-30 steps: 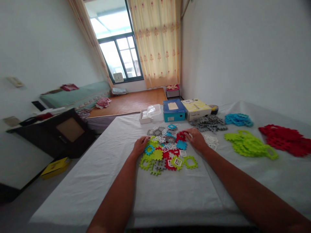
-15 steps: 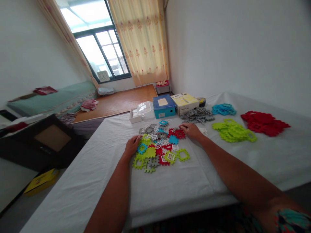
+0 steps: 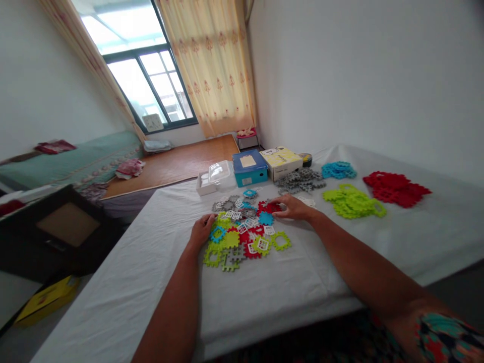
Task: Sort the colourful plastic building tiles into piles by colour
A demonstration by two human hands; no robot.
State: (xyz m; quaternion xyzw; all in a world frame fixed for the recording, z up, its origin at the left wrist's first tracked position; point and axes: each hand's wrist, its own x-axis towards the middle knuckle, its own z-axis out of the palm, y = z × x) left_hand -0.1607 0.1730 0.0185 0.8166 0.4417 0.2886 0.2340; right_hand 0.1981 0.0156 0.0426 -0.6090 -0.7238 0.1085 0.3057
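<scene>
A mixed heap of small interlocking plastic tiles [image 3: 245, 229], green, red, blue, grey and white, lies in the middle of the white-covered table [image 3: 264, 292]. My left hand [image 3: 201, 229] rests at the heap's left edge, fingers curled against a green tile and a blue tile [image 3: 217, 233]. My right hand [image 3: 294, 207] lies at the heap's far right side, fingers stretched flat toward a red tile [image 3: 269, 207]. Nothing is lifted off the cloth.
Sorted piles lie to the right: grey [image 3: 300, 180], blue [image 3: 338, 170], green [image 3: 353, 200], red [image 3: 395, 182]. A blue box [image 3: 248, 169], a yellow-white box [image 3: 283, 161] and a clear lidded container [image 3: 214, 176] stand at the far edge. A dark cabinet [image 3: 60, 232] stands left.
The view has swung left and down. My right hand has slid a little left onto the red tile at the heap's edge. My left hand stays at the heap's left side.
</scene>
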